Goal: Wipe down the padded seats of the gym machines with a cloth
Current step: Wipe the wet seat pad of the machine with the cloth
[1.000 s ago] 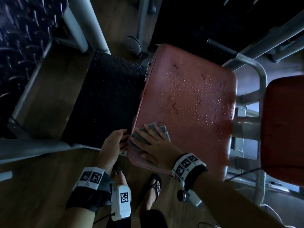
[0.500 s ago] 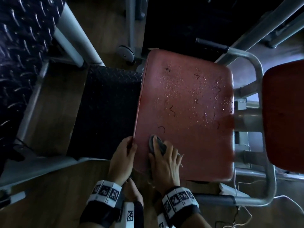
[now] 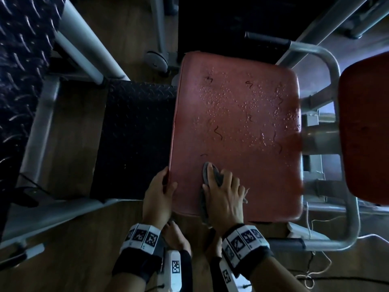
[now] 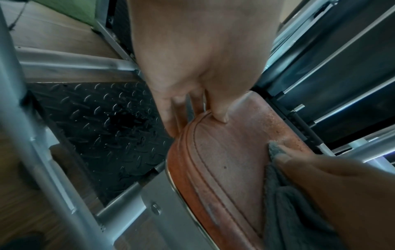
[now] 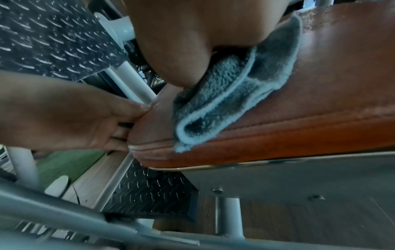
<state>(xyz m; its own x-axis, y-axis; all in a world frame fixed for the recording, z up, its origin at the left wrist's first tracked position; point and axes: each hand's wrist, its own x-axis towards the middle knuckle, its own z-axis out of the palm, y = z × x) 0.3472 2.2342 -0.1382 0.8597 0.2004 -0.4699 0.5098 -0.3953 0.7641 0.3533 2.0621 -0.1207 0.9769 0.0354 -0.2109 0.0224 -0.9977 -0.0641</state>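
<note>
right hand [image 3: 224, 196] presses cloth [image 5: 239, 88] | seat [image 3: 237, 131] red, droplet-beaded

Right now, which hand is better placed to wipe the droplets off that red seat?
The right hand: it already presses the grey cloth on the red seat, the droplets just ahead. The left hand grips the seat's edge, holding no cloth.
</note>
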